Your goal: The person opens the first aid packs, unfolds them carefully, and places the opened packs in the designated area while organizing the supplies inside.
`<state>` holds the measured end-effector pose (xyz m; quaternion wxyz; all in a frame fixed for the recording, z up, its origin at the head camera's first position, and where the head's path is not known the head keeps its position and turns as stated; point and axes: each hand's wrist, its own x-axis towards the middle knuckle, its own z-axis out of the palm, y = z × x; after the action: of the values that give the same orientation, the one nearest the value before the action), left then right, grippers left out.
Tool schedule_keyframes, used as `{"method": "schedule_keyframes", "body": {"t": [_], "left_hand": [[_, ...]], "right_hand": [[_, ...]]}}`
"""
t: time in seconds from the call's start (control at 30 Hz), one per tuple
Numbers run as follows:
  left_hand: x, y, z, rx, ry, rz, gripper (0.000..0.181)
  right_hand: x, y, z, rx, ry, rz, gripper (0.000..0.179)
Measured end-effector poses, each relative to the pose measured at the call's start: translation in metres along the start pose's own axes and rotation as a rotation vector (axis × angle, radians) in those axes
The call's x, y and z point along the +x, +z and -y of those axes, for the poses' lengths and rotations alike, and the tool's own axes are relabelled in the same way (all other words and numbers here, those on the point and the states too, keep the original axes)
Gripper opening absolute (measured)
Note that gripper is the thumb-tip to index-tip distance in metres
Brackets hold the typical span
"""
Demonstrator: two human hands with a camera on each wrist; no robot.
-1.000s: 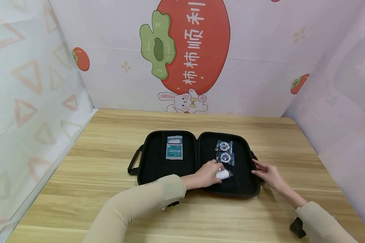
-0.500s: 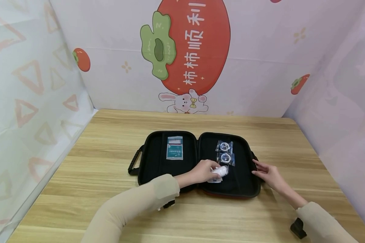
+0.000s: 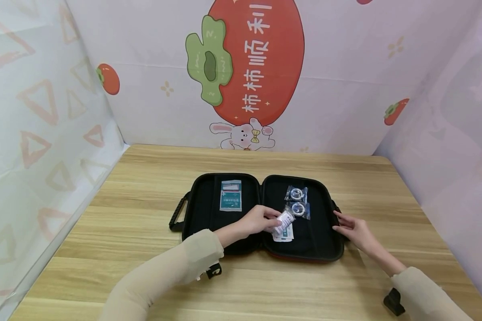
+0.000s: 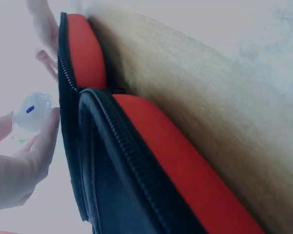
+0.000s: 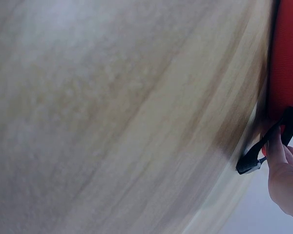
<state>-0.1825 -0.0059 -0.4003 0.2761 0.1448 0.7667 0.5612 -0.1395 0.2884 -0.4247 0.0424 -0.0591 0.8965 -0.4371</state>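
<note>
My left hand (image 3: 258, 221) pinches a white bandage roll (image 3: 285, 220) in a clear printed wrapper, between thumb and fingers. In the left wrist view the round end of the roll (image 4: 33, 112) faces the camera. The roll is held over the right half of an open black-lined case (image 3: 321, 243), whose outside is red. Partly covered by it, a small white and green packet (image 3: 284, 236) lies in that half. At the case's right rim, my right hand (image 3: 355, 232) grips the edge; the right wrist view shows its fingers (image 5: 278, 148) beside the black handle.
Two blue-and-clear packets with white rings (image 3: 297, 193) lie in the right half's far part. A teal and white packet (image 3: 230, 196) lies in the left half. A carrying handle (image 3: 177, 214) sticks out left. The wooden table (image 3: 152, 178) meets patterned cloth walls.
My left hand has lifted the bandage roll from the right half and carried it left, turning it. The packet below has come into view. My right hand stays on the rim.
</note>
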Motion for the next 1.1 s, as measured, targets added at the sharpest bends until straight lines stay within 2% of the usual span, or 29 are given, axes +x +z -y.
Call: {"method": "schedule_keyframes", "body": {"t": [0.07, 0.5, 0.77, 1.1], "left_hand": [[-0.003, -0.004, 0.0, -0.042, -0.015, -0.005, 0.028], [-0.024, -0.037, 0.007, -0.121, -0.016, -0.085, 0.032], [-0.039, -0.055, 0.012, -0.142, -0.054, -0.181, 0.032], [-0.058, -0.079, 0.024, -0.101, -0.081, -0.298, 0.035]], "right_hand": [[0.0, 0.0, 0.0, -0.004, -0.002, 0.0, 0.048], [0.0, 0.0, -0.001, 0.002, -0.002, -0.001, 0.048], [0.001, 0.0, -0.001, 0.012, 0.007, 0.005, 0.048], [0.0, 0.0, -0.001, -0.008, 0.014, 0.006, 0.048]]}}
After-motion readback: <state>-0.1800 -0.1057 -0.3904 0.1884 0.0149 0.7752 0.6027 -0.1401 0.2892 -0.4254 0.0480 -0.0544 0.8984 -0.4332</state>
